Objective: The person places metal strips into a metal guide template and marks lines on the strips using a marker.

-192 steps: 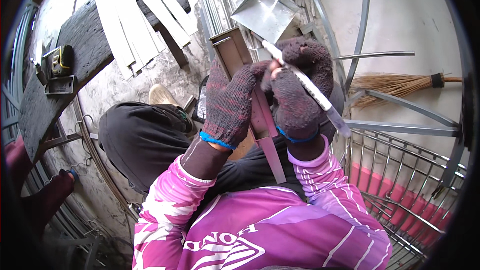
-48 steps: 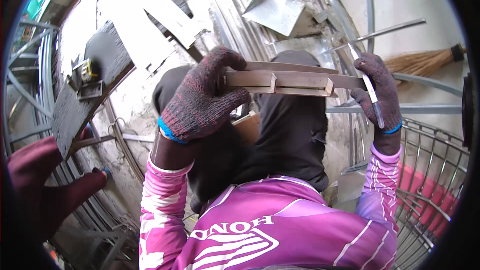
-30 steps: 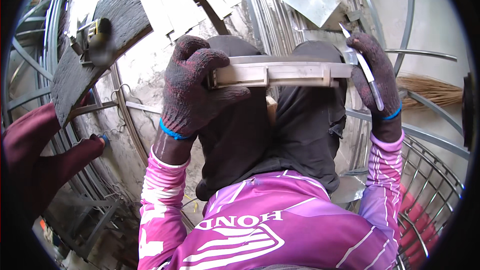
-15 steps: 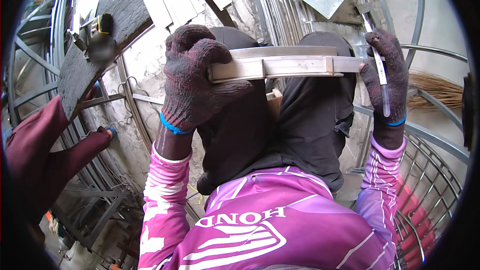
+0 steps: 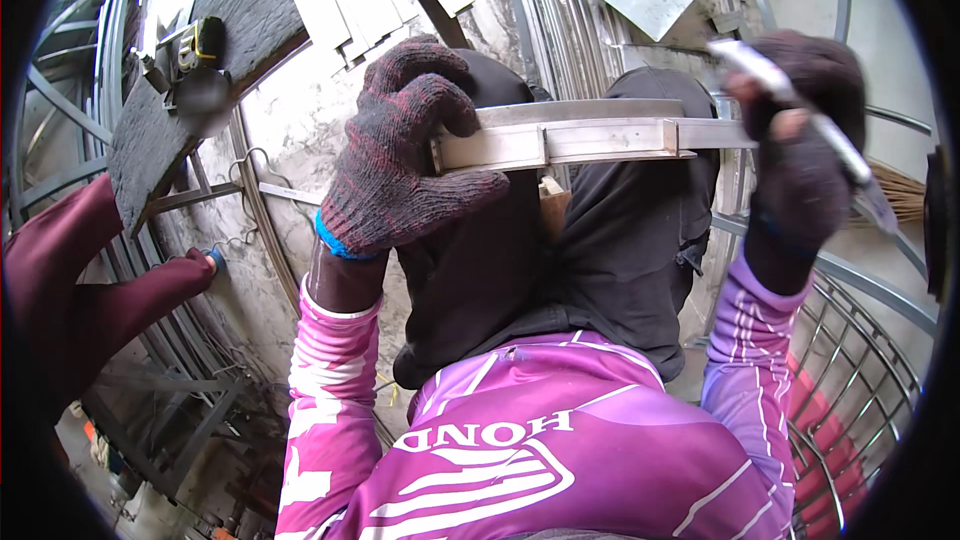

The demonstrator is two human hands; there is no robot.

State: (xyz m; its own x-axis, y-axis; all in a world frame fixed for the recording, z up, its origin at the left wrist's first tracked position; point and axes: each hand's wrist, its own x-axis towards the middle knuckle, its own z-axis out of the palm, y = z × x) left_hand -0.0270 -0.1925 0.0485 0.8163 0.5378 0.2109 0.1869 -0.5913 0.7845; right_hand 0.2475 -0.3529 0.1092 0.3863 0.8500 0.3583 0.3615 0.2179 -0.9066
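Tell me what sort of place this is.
Probably a metalworking shop: long metal bars are laid side by side, a tape measure sits on a dark plank, and the gloved left hand grips a metal-looking channel piece.

Gloved left hand (image 5: pixel 400 160) pinching, thumb (image 5: pixel 460 193) below the grip, curled index finger (image 5: pixel 445 105) above. Gloved right hand (image 5: pixel 815 130), blurred, well right of the left grip, fingers bunched closed, bare fingertip (image 5: pixel 789 123) showing. Left forearm (image 5: pixel 340 335) and right forearm (image 5: pixel 755 330) angle up from below their grips. Left knee (image 5: pixel 490 77), right knee (image 5: pixel 660 85) bent, between grips.
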